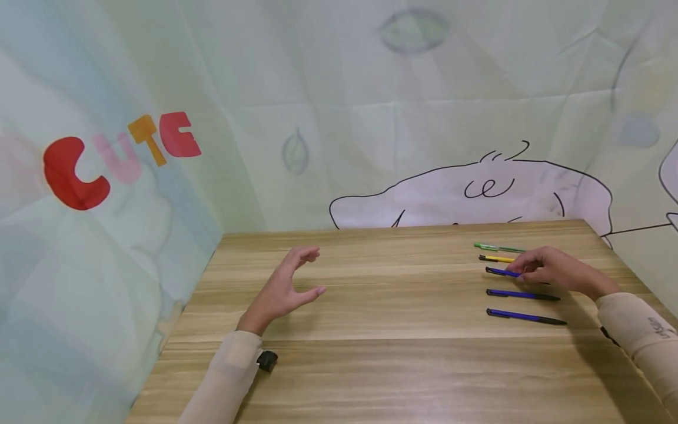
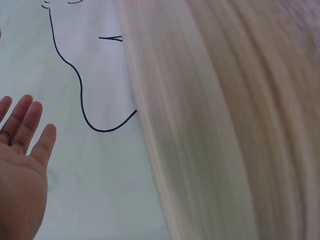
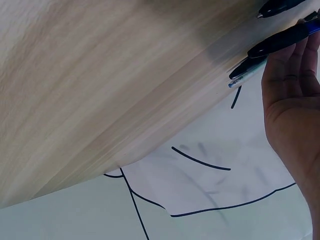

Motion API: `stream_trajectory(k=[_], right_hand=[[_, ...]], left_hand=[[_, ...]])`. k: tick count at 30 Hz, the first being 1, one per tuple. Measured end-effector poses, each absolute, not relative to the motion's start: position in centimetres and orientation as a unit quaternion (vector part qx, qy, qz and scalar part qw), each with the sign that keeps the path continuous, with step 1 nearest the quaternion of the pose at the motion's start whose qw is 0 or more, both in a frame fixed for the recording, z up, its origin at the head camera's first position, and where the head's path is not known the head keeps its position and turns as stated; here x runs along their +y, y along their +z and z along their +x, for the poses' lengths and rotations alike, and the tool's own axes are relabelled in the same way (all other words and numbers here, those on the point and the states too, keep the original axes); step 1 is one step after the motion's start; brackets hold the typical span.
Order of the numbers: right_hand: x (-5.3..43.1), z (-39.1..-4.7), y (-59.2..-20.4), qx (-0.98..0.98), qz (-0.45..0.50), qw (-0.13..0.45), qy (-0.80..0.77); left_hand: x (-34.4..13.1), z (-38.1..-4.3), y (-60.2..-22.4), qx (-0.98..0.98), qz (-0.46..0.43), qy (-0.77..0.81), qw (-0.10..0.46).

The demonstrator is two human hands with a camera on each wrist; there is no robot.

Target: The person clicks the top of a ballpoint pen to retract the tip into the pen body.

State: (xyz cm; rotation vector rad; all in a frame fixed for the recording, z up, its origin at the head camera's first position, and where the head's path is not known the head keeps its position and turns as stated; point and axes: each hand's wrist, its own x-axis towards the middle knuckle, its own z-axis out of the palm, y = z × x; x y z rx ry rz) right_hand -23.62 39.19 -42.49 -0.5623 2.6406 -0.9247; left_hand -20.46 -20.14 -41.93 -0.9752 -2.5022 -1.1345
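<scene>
At the right of the table, my right hand [image 1: 556, 272] pinches a blue pen [image 1: 497, 271] between thumb and fingertips. In the right wrist view, the dark tip end of that pen [image 3: 280, 42] shows beside the fingers, while the hand covers part of its barrel. Just beyond lie a yellow pen [image 1: 495, 258] and a green pen [image 1: 498, 247], both partly hidden by the hand. Nearer the person are two more blue pens, one [image 1: 521, 294] above the other [image 1: 524, 317]. My left hand [image 1: 281, 288] hovers at the left, thumb and fingers spread apart, holding nothing.
The wood-grain table [image 1: 381, 377] ends at a back edge against a printed cloth backdrop [image 1: 360, 153]. More printed cloth with coloured letters hangs along the left side. A small black device [image 1: 267, 360] is strapped at the left wrist.
</scene>
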Motion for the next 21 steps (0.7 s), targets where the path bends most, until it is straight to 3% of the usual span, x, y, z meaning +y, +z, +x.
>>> stream_trajectory(k=[21], right_hand=[[38.45,-24.07,-43.44,0.928,-0.195,0.124,-0.292]], left_hand=[[-20.09,-20.56,-42.01,-0.853,-0.327,-0.392,0.105]])
